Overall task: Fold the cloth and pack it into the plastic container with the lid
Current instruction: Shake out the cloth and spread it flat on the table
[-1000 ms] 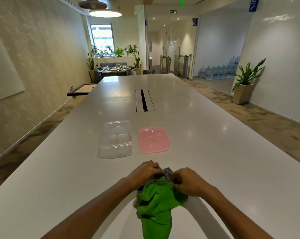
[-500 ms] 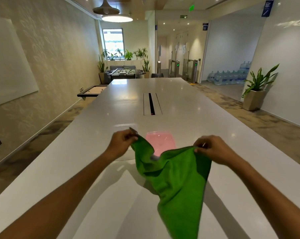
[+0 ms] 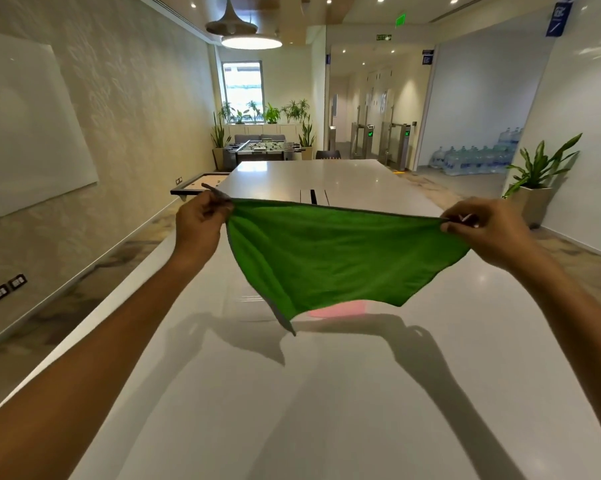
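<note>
A green cloth (image 3: 333, 258) with a grey hem hangs spread in the air above the long white table (image 3: 326, 393). My left hand (image 3: 202, 220) pinches its left top corner and my right hand (image 3: 482, 226) pinches its right top corner, so the top edge is stretched taut. The cloth's lower point hangs free above the table. Behind it only a strip of the pink lid (image 3: 340, 310) shows on the table. A faint edge of the clear plastic container (image 3: 250, 301) shows left of the lid; the cloth hides most of it.
A cable slot (image 3: 313, 195) lies in the table's middle, further away. A potted plant (image 3: 534, 188) stands on the floor to the right. A whiteboard (image 3: 25, 133) hangs on the left wall. A foosball table (image 3: 261, 150) stands beyond the table's far end.
My hands lifted the bunched cloth off the table, moved apart and raised it, so it now hangs stretched open. The view tilted upward.
</note>
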Action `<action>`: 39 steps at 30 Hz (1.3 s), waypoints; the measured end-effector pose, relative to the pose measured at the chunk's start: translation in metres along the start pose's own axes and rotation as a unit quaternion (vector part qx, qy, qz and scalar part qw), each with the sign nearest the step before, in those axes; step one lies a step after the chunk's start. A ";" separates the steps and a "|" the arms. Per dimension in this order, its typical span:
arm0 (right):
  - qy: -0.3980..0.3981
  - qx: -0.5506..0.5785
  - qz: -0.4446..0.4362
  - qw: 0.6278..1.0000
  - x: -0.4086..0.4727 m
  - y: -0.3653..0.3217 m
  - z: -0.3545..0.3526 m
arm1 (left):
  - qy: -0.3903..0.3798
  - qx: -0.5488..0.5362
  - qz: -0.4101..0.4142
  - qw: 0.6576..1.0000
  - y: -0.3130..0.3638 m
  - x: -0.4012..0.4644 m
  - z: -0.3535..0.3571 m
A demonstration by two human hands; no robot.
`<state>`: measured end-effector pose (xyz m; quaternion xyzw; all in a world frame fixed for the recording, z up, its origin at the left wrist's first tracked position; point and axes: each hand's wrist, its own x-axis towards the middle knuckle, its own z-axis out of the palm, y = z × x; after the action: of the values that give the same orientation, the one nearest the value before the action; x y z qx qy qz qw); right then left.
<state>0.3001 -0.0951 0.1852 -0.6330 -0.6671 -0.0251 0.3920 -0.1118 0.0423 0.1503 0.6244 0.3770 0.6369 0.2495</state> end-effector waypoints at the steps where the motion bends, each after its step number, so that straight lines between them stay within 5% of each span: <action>1: -0.009 0.001 -0.002 1.000 -0.007 0.000 0.001 | -0.005 -0.004 -0.001 1.000 0.001 -0.008 -0.003; 9: -0.149 0.051 0.027 0.987 -0.095 0.015 0.022 | -0.044 0.001 -0.086 0.995 -0.017 -0.122 -0.047; 14: -0.280 0.044 0.048 0.958 -0.148 0.027 0.040 | -0.134 0.058 -0.161 0.976 -0.033 -0.198 -0.080; 20: -0.439 0.040 0.071 0.895 -0.190 0.037 0.066 | -0.349 0.102 -0.237 0.901 -0.050 -0.246 -0.111; 26: -0.524 0.012 0.090 0.847 -0.204 0.041 0.081 | -0.470 0.162 -0.235 0.835 -0.051 -0.245 -0.115; 32: -0.551 0.030 0.104 0.827 -0.199 0.044 0.083 | -0.414 0.199 -0.199 0.866 -0.051 -0.226 -0.092; 39: -0.401 0.017 0.124 0.907 -0.180 0.055 0.106 | -0.325 0.257 -0.147 0.898 -0.077 -0.189 -0.047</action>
<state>0.2764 -0.1766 -0.0137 -0.6609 -0.6842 0.2911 0.1018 -0.1514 -0.0689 -0.0220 0.7769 0.5127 0.2355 0.2794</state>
